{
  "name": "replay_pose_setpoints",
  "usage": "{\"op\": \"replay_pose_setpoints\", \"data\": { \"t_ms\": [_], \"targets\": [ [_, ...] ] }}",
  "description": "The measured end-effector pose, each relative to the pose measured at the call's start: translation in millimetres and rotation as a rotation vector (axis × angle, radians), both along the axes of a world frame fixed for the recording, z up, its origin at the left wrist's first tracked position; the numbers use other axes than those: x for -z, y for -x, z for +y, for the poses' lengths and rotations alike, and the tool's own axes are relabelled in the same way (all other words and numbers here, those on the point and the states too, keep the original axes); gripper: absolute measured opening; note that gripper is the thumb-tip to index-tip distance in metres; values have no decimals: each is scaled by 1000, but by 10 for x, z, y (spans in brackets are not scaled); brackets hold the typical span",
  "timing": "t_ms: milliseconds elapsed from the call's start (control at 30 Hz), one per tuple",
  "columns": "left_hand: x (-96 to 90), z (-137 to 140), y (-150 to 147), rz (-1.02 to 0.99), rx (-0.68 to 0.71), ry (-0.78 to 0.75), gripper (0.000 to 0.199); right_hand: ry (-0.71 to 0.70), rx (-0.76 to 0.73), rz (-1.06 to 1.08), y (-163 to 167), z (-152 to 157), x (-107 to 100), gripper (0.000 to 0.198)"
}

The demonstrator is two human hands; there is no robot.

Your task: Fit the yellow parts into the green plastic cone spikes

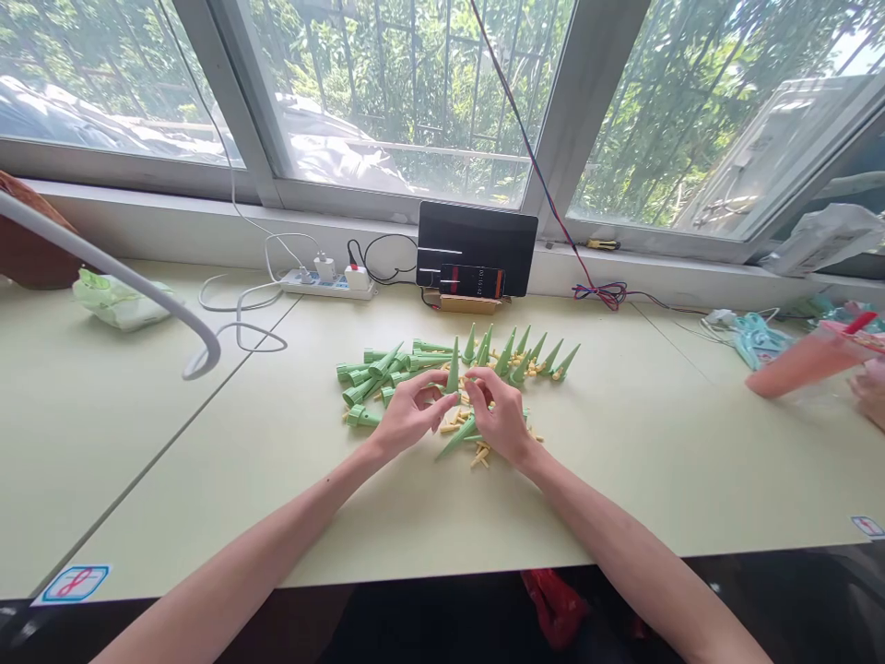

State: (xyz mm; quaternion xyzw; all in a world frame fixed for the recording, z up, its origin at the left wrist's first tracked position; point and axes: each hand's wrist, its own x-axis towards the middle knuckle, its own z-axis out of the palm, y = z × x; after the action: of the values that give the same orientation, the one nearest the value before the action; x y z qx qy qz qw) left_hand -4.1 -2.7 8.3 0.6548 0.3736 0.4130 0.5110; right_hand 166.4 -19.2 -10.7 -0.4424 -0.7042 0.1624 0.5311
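Note:
My left hand (pixel 413 410) is closed around the lower end of a green plastic spike (pixel 454 365), which points up. Just to its right, my right hand (pixel 499 413) has its fingertips pinched close to the spike's base. Whatever sits in that pinch is too small to make out. Left of the hands lies a pile of green spikes (pixel 373 383) with wide ribbed ends. Several other spikes (pixel 529 355) stand tip-up behind my right hand, with small yellow pegs around them. More yellow pegs (pixel 480 454) and a green spike (pixel 457 437) lie beneath my hands.
A tablet (pixel 477 242) leans by the window with a phone (pixel 473 280) before it. A power strip (pixel 330 286) and white cables are at back left. A curved white bar (pixel 131 277) crosses the left side. At right, another person's hand (pixel 867 392) is near a pink drink cup (pixel 806 361).

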Motion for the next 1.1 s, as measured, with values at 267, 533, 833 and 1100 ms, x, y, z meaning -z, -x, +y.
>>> {"op": "replay_pose_setpoints", "data": {
  "t_ms": [267,533,833,1100],
  "targets": [
    [34,7,-27,-26,5,16,43,-15,8,4,-9,10,9,13],
    [31,-3,-26,-43,24,-25,40,-9,3,14,-8,12,18,15],
    [132,5,-24,25,-64,-170,37,29,-41,50,-15,-2,-17,18],
    [199,43,-8,65,-61,-343,29,74,-58,96,-10,-8,-13,17]
  ]
}}
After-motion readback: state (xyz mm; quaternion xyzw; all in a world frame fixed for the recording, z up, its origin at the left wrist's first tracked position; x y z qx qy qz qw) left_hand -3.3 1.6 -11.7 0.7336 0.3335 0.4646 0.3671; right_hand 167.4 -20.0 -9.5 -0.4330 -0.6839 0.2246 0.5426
